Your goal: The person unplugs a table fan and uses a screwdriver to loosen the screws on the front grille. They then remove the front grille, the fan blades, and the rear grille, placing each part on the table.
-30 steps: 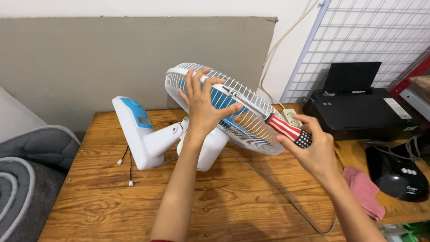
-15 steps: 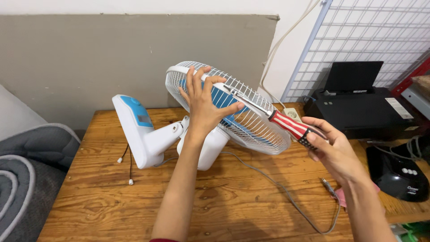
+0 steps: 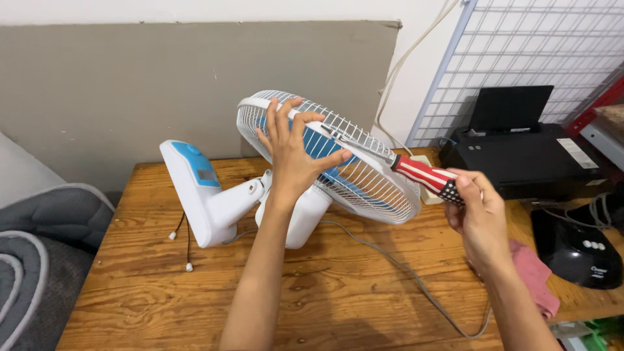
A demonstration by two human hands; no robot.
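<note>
While the fan is lying tipped on the wooden table, with its base pointing toward nine o'clock and its white wire cage toward two o'clock, a screw on the cage rim is being worked with a screwdriver. For this step to go well, the shaft is best kept in line with the screw and pressed firmly inward, so that the tip is not slipping out of the head, and the cage is best held from twisting; this is a judgement, since the screw itself is too small to be made out.

The left hand is being laid flat against the cage at about ten o'clock from the screwdriver tip, fingers spread wide and thumb hooked over the wires; nothing is being gripped by it, the cage is only being braced. The right hand is being closed around the end of the red-and-white striped handle, at about four o'clock from the cage, with the fingertips wrapped over the dark cap and the thumb pressed along the side.

A grey cable is trailing across the table toward five o'clock, a pink cloth is lying near the right wrist, and a black printer is standing at two o'clock.
</note>
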